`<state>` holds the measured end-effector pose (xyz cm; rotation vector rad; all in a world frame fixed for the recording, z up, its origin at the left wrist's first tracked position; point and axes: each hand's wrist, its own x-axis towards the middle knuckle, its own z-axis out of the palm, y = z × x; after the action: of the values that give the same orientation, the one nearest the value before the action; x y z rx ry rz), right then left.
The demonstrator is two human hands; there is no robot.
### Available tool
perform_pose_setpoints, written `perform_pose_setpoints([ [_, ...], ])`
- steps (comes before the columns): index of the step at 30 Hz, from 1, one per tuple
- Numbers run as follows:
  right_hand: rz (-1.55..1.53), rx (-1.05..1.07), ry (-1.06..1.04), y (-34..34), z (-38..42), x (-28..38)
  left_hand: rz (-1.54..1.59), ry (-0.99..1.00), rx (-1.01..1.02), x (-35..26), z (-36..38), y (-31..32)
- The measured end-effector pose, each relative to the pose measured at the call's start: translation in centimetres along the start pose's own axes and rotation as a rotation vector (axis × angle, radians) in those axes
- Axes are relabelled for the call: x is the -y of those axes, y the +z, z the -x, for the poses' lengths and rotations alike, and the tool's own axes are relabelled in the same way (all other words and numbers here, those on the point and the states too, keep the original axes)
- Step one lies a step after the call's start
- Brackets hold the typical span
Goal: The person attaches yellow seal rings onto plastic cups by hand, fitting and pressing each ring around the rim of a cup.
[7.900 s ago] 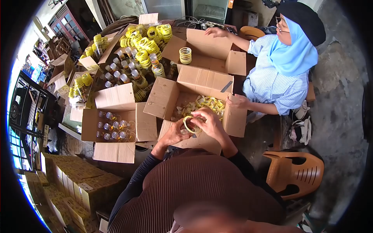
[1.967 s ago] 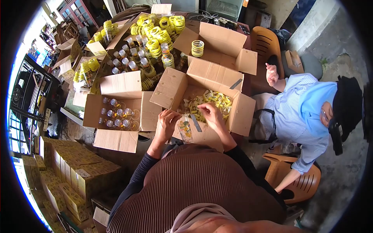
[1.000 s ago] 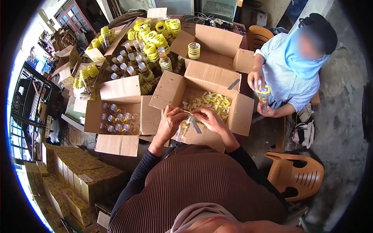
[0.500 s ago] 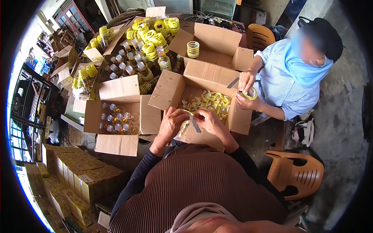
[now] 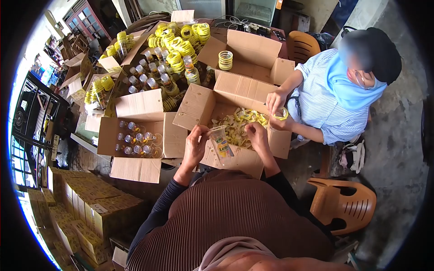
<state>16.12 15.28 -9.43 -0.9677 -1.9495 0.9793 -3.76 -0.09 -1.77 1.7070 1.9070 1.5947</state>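
Note:
My left hand (image 5: pixel 195 143) is closed on the upper edge of a clear plastic cup (image 5: pixel 221 143) with a yellow printed lemon label. The cup hangs tilted over the near side of an open cardboard box. To its right, apart from the cup, my right hand (image 5: pixel 257 135) is closed with fingertips pinched together; what it holds, if anything, cannot be made out. Beneath both hands, many yellow and pale cut strips (image 5: pixel 246 118) lie in the cardboard box (image 5: pixel 194 106).
Across the box on the right, a person (image 5: pixel 337 101) handles a yellow-rimmed cup (image 5: pixel 281 114). Clear cups stand in a carton (image 5: pixel 129 161) on the left. Stacked yellow-rimmed cups (image 5: pixel 178 45) fill the back. An orange chair (image 5: pixel 350 198) stands at right; printed cartons (image 5: pixel 95 198) are stacked at lower left.
My right hand has moved right, away from my left. The cup's printed side has come into view, and the grey flat blade at my fingers no longer shows. The other person's hands have shifted slightly.

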Motion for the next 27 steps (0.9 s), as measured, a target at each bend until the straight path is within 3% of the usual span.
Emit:
perform_pose_setpoints([
  [2,0.021,-0.024,-0.034,0.5,0.2,-0.6,0.334,-0.293,0.071,1.0,0.7,0.2],
  [3,0.030,-0.011,-0.013,0.7,0.4,-0.6,0.385,-0.346,0.075,1.2,0.7,0.2],
  [6,0.056,0.067,0.067,1.3,1.1,-1.5,0.528,-0.414,0.000,1.6,0.7,-0.3],
  [8,0.155,0.160,-0.146,2.7,1.7,-3.8,0.573,-0.454,-0.011,2.6,0.9,-0.9],
  [14,0.210,0.255,-0.194,6.5,2.4,-2.7,0.587,-0.504,-0.032,2.7,1.9,-3.0],
  [18,0.189,0.340,-0.083,7.8,2.3,-3.5,0.663,-0.525,-0.026,2.8,2.4,-2.8],
  [20,0.156,0.379,-0.067,8.1,1.8,-4.1,0.642,-0.521,-0.026,2.9,2.6,-2.6],
  [24,0.001,0.442,0.198,6.8,0.7,-2.2,0.586,-0.515,-0.044,3.3,2.6,-2.3],
  [27,-0.054,0.369,0.296,5.7,0.6,-1.7,-0.044,-0.231,-0.088,1.3,1.6,-2.6],
])
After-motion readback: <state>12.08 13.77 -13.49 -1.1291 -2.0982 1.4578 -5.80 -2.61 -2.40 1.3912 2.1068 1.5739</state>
